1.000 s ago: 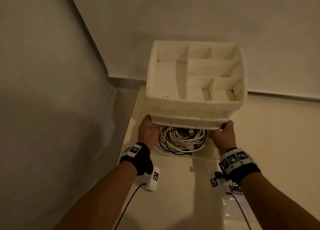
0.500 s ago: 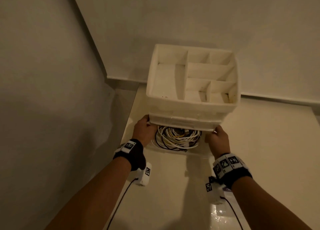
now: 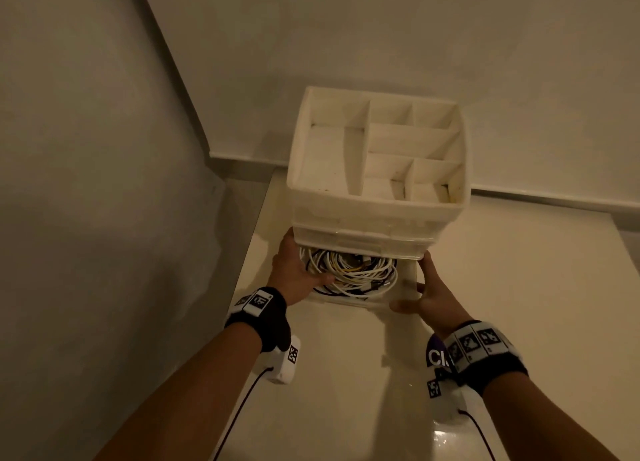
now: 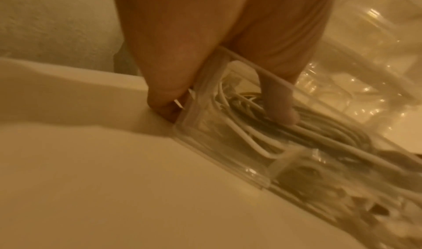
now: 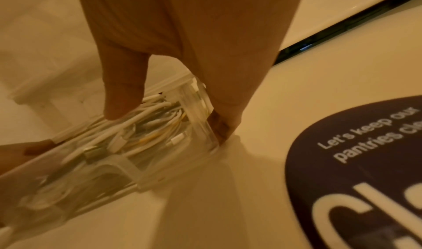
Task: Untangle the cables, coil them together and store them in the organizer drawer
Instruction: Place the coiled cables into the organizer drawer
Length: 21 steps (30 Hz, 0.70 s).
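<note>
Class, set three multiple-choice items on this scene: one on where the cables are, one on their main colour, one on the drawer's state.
1. Where is the cable coil?
A. top tray
B. clear drawer
C. tabletop

2. Most cables are:
A. white
B. red
C. green

3. The clear drawer is:
A. shut
B. removed
C. partly open

Answers: 1 B, the coil lies inside the drawer's clear walls. 2 A, mostly white strands. 3 C, it juts from under the organizer, with left hand and right hand gripping its front corners.
</note>
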Motion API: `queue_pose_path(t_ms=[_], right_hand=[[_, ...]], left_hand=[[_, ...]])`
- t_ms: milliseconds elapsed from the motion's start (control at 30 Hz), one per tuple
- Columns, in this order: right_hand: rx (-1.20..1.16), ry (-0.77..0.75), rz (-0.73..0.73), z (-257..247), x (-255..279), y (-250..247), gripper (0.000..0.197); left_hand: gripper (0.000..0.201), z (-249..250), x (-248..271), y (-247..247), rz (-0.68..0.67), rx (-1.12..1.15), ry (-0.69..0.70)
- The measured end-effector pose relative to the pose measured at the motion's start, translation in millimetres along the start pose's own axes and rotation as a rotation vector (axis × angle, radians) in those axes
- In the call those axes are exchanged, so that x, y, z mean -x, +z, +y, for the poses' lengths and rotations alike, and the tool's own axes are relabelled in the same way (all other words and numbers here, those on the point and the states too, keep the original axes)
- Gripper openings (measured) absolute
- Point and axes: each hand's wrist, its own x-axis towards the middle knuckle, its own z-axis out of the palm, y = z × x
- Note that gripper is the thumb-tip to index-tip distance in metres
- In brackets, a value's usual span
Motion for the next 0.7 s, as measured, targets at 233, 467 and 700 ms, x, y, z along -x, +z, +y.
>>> queue_pose_path(t_ms=[233,467,700], right_hand=[[0.179,-0.064,-0.067,1,0,-10,0.12],[0.237,-0.08,0.34,10,-9,8,0.085],[0.213,-0.096,0.313,10,-12,5,0.085]], left_hand=[[0.103,6,-3,5,0.075,-0.023,-0.005],[0.082,17,-10,20,0.258,0.02,-0.075],[0.083,17,-8,-26,-0.232,0.162,-0.066]])
